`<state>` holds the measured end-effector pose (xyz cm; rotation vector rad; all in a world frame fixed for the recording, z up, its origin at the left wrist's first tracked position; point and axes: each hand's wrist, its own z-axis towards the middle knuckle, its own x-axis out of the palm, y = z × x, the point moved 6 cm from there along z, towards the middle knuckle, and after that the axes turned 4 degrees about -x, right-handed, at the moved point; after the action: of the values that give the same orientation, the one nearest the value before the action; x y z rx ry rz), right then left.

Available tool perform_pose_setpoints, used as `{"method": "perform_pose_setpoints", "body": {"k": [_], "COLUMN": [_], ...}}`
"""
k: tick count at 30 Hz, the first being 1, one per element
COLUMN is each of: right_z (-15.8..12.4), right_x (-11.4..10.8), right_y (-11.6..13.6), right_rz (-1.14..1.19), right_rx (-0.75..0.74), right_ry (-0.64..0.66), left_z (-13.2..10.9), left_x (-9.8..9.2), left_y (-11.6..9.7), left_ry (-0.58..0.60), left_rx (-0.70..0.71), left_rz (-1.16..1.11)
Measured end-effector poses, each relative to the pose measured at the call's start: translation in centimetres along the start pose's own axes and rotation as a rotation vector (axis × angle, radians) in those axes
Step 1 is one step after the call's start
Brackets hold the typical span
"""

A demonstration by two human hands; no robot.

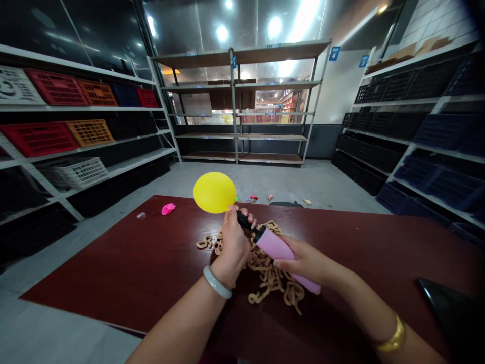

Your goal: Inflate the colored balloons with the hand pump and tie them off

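Observation:
A yellow balloon [214, 192], partly inflated, sits on the end of a hand balloon pump [276, 245] with a pink barrel and black end. My left hand [235, 233] is closed around the pump's black end, its thumb and fingertips at the balloon's neck. Around the pink barrel, my right hand [301, 260] is closed, fingers on the far side and thumb on the near side. Beneath both hands lies a heap of tan, curled, rope-like pieces [271, 280]. The balloon's neck and the pump's tip are mostly hidden by my left fingers.
A crumpled pink piece [168, 209] and a small clear item [141, 215] lie on the dark red table [113, 263]. A black flat object [439, 303] rests at the right. Small coloured bits [253, 197] are beyond the far edge. Shelves [237, 136] with crates [56, 87] surround the table.

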<state>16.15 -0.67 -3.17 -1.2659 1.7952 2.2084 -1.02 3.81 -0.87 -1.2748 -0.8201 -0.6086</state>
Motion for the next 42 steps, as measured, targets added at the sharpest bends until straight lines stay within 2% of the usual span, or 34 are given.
{"method": "perform_pose_setpoints", "body": {"k": [5,8,11,15,19,23,25,28,32,39,42], "right_z": [-0.9,-1.3,-1.6,-1.6,-1.2,-0.7,-0.5,-0.3,-0.4,-1.5,-2.0], "right_x": [0.0,-0.3,-0.8,-1.4,-1.3,-1.0,-0.8,-0.4,-0.1,-0.3,-0.8], "right_y": [-0.6,-0.6,-0.6,-0.8,-0.4,0.0,-0.1,-0.2,-0.3,-0.3,-0.3], "right_rz": [0.096,0.153,0.144,0.102,0.158,0.243,0.242,0.242,0.246,0.266,0.263], "right_rx": [0.084,0.092,0.076,0.049,0.034,0.011,0.01,-0.014,0.009,0.108,0.121], "right_ry": [0.141,0.197,0.218,0.208,0.169,0.1,0.079,0.072,0.069,0.247,0.274], "left_z": [3.4,4.6,4.8,4.0,2.0,-0.5,-1.3,-1.6,-0.2,3.5,4.2], "left_x": [-2.7,-4.0,-4.3,-3.2,-1.3,0.3,0.7,1.0,0.3,-2.8,-3.4], "left_y": [-4.2,-6.7,-7.3,-5.4,-2.0,1.4,2.1,2.1,0.3,-6.1,-7.2], "left_ry": [-0.112,-0.181,-0.192,-0.111,-0.015,0.029,0.037,0.041,0.015,-0.115,-0.138], "left_rx": [0.08,0.135,0.144,0.117,0.045,-0.048,-0.065,-0.067,-0.043,0.083,0.111], "left_rz": [-0.03,-0.056,-0.067,-0.077,-0.05,-0.039,-0.033,-0.025,-0.014,-0.064,-0.082]}}
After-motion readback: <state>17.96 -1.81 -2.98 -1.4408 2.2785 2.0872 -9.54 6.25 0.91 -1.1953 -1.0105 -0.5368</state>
